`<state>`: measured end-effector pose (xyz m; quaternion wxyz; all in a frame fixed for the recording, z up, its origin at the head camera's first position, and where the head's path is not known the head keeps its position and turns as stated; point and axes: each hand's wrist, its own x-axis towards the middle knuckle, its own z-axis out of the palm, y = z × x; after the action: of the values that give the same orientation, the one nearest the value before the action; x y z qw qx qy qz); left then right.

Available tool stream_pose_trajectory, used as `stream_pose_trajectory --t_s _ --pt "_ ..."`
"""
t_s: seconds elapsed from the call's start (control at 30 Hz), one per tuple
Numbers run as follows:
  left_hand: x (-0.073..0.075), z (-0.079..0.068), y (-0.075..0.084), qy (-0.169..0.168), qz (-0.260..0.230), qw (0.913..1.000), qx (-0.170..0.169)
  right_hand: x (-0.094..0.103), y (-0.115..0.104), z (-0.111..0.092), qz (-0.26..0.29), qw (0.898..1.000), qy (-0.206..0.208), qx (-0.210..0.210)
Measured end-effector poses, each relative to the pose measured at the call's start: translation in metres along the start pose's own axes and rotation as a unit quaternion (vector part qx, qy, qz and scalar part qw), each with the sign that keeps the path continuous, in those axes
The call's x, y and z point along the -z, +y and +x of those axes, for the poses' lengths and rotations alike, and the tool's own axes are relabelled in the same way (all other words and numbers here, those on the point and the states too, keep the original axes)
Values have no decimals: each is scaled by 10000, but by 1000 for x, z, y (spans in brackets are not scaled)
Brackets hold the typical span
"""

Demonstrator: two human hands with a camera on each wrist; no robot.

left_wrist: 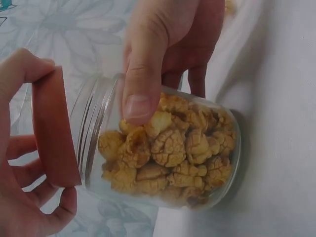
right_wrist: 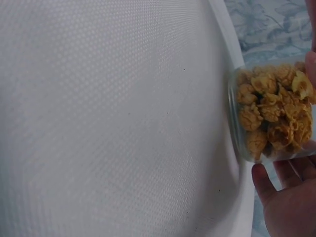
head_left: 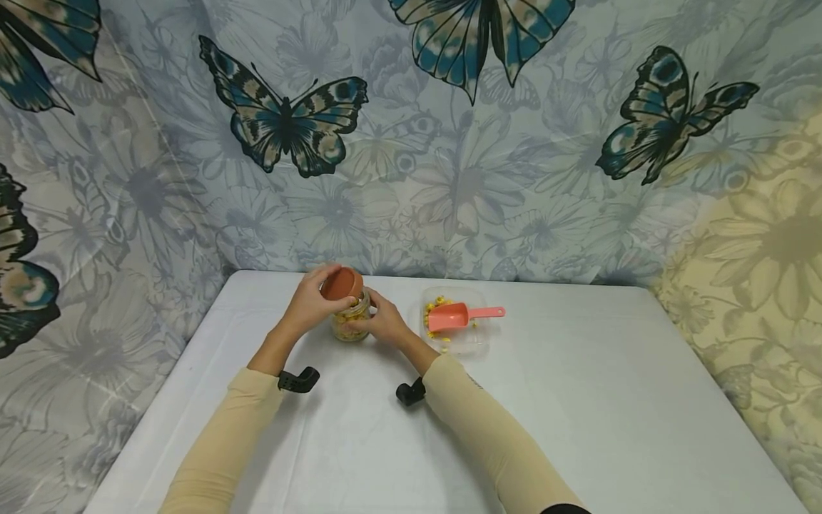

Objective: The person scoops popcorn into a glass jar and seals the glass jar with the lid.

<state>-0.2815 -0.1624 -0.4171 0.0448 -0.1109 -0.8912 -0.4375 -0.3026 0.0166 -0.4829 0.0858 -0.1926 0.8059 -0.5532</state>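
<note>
A glass jar of caramel-coloured popcorn stands upright on the table. My left hand holds a reddish-brown lid by its rim, fingers and thumb on opposite sides. In the head view the lid is tilted over the jar's mouth, its inner side showing. The left wrist view puts the lid right at the threaded glass neck; whether they touch I cannot tell. My right hand grips the jar's side, with its thumb against the glass.
Right of the jar sits a clear plastic container with some yellow popcorn in it. A coral-pink scoop lies across it, handle pointing right. White cloth covers the table, and a butterfly-print backdrop hangs behind.
</note>
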Motion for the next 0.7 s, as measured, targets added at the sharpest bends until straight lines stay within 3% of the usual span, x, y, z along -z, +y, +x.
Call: stream_pose_trajectory --t_s 0.7 --pt "-12 8 9 -307 1293 9911 -34 2 0 -4 -32 10000 12 -9"
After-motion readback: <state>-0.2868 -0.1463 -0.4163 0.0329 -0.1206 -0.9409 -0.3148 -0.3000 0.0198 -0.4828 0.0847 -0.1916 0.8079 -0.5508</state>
